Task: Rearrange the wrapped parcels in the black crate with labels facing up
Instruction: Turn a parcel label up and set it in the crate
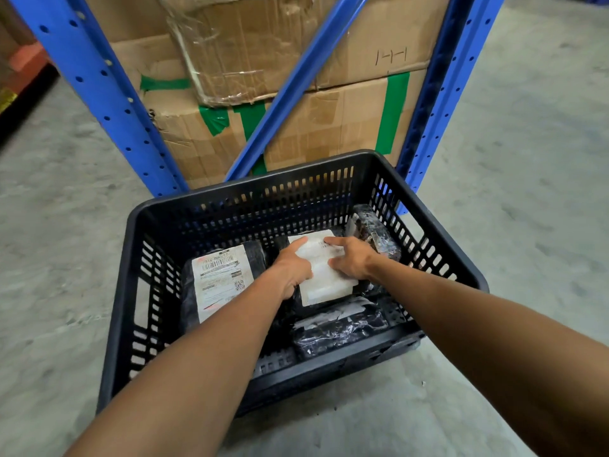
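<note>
A black slotted crate [131, 258] stands on the concrete floor with several black-wrapped parcels inside. At its middle lies a parcel with a white label facing up [324, 278]; my left hand [293, 267] grips its left edge and my right hand [351, 260] grips its right edge, both with fingers over the label. To the left lies a parcel with a barcode label up [219, 278]. A glossy parcel [339, 329] lies at the front right, its label mostly hidden. Another parcel [375, 232] leans tilted against the right wall, no label showing.
Blue steel shelving posts [108, 94] and a diagonal brace [296, 84] rise just behind the crate, with stacked cardboard boxes [329, 127] between them. Grey concrete floor [527, 159] surrounds the crate on the left, right and front.
</note>
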